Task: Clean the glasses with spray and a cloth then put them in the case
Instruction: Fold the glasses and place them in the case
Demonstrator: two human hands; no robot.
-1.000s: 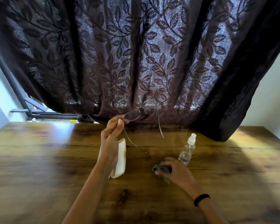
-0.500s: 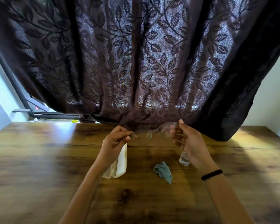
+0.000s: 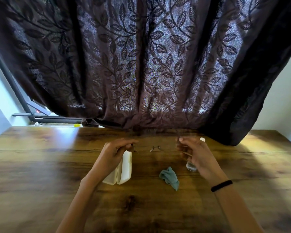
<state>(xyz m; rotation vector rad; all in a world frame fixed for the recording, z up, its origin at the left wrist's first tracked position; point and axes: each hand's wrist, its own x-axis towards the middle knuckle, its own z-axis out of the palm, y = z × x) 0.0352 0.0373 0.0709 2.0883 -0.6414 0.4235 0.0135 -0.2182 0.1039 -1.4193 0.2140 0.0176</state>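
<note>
Thin-framed glasses hang level above the wooden table, held at both ends; the clear lenses are faint and only the nose pads and hinge show well. My left hand pinches their left end, and my right hand pinches the right end. A white case lies open on the table under my left hand. A crumpled teal cloth rests between my arms. The clear spray bottle with a white cap stands behind my right hand, mostly hidden.
A dark leaf-patterned curtain hangs over the table's far edge. A window frame shows at the back left. A black band circles my right wrist.
My right hand left the cloth on the table and took the glasses' right end. Both hands have since lowered the glasses toward the table, spreading slightly apart.
</note>
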